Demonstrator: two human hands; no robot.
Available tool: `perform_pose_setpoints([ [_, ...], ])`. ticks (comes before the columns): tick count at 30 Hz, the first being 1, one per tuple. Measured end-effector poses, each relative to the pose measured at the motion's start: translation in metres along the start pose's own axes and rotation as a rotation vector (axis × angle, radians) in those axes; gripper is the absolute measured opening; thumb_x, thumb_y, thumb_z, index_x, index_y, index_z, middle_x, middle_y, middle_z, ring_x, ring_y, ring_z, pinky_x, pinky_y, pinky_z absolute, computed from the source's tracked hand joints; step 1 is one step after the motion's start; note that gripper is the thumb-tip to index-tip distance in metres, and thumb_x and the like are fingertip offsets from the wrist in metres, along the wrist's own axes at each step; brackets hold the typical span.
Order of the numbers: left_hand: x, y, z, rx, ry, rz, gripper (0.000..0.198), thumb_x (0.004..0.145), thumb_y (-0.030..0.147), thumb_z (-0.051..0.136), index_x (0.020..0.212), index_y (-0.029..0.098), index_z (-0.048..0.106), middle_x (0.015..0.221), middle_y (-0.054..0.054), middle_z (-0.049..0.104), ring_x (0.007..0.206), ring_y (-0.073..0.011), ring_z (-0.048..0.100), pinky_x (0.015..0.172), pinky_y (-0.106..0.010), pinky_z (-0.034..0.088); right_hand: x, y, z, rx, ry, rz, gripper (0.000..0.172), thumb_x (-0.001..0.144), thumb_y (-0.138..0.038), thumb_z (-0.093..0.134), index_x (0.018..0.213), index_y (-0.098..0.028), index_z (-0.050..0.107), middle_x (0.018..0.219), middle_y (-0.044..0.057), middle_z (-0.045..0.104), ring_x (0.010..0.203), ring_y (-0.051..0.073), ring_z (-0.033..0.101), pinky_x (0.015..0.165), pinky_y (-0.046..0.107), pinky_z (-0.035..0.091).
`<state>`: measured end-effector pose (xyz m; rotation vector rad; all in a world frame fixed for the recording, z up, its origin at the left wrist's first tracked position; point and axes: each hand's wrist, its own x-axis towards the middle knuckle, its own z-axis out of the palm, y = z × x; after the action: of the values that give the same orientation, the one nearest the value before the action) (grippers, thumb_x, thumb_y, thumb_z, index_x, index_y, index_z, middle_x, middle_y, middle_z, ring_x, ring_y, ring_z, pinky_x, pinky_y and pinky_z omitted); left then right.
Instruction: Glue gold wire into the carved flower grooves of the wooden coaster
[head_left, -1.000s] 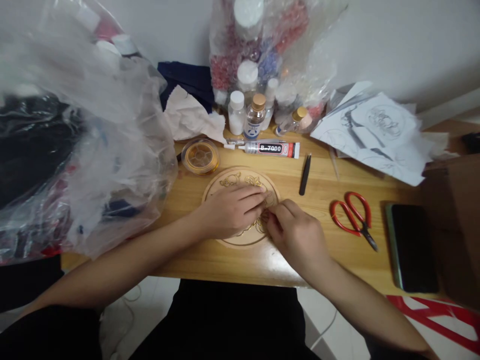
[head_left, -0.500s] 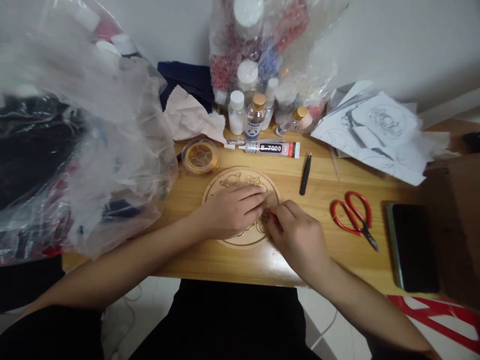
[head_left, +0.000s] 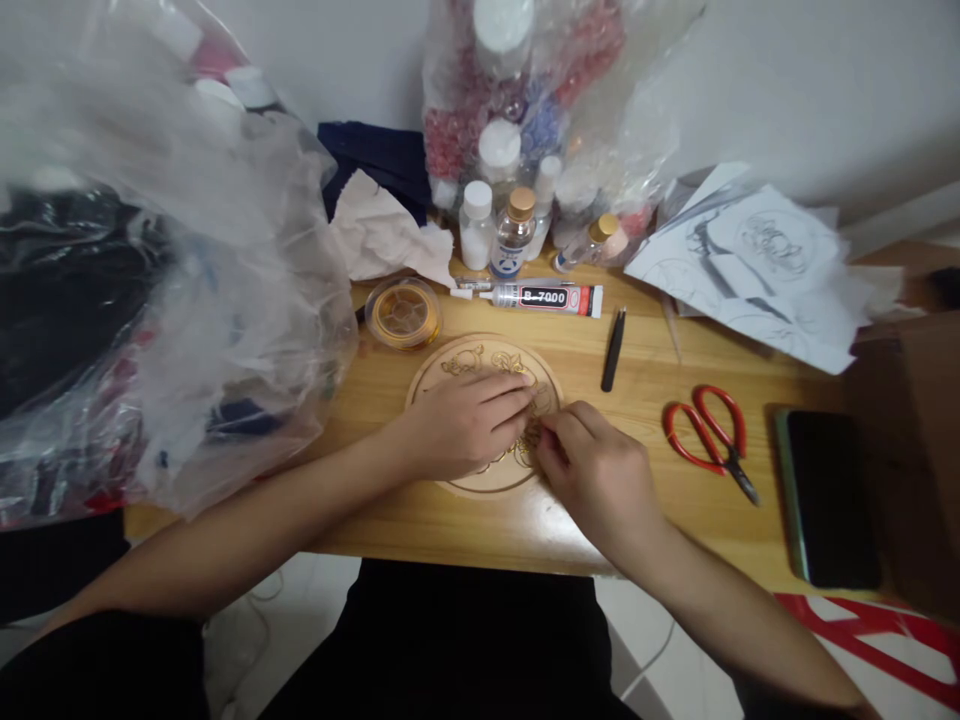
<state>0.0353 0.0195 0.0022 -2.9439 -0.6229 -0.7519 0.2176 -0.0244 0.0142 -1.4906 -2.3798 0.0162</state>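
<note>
A round wooden board (head_left: 429,378) with gold wire shapes (head_left: 507,362) on its face lies on the table in front of me. My left hand (head_left: 476,422) rests flat across the board, fingers stretched to the right and covering its middle. At the board's right edge, my right hand (head_left: 596,460) has thumb and forefinger pinched together. Whatever sits in that pinch, if anything, is too small and hidden to name. Just behind the board is a spool of gold wire (head_left: 403,314).
Behind lie a B-7000 glue tube (head_left: 547,298) and several small bottles (head_left: 513,235). To the right are black tweezers (head_left: 613,350), red-handled cutters (head_left: 712,440), a phone (head_left: 829,500) and drawn sheets (head_left: 757,260). A large plastic bag (head_left: 247,260) fills the left side.
</note>
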Motion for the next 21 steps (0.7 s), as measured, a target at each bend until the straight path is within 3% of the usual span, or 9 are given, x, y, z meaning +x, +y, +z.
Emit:
perform_pose_setpoints([
  [5, 0.0, 0.0001, 0.0004, 0.018, -0.014, -0.003, 0.027, 0.093, 0.014, 0.04, 0.092, 0.009, 0.066, 0.104, -0.011, 0.068, 0.109, -0.0199, 0.059, 0.095, -0.035, 0.052, 0.0006, -0.0005, -0.0003, 0.008, 0.005, -0.014, 0.02, 0.083, -0.012, 0.05, 0.07, -0.012, 0.066, 0.062, 0.003, 0.06, 0.049, 0.012, 0.053, 0.043, 0.024, 0.035],
  [21, -0.0007, 0.0007, 0.002, -0.006, -0.015, -0.006, 0.022, 0.091, 0.014, 0.046, 0.092, 0.007, 0.066, 0.103, -0.012, 0.068, 0.106, -0.0223, 0.06, 0.094, -0.036, 0.052, 0.0, -0.0006, -0.0015, -0.024, -0.003, -0.036, 0.023, 0.085, -0.013, 0.048, 0.072, -0.012, 0.067, 0.063, 0.003, 0.061, 0.048, 0.01, 0.053, 0.043, 0.023, 0.035],
])
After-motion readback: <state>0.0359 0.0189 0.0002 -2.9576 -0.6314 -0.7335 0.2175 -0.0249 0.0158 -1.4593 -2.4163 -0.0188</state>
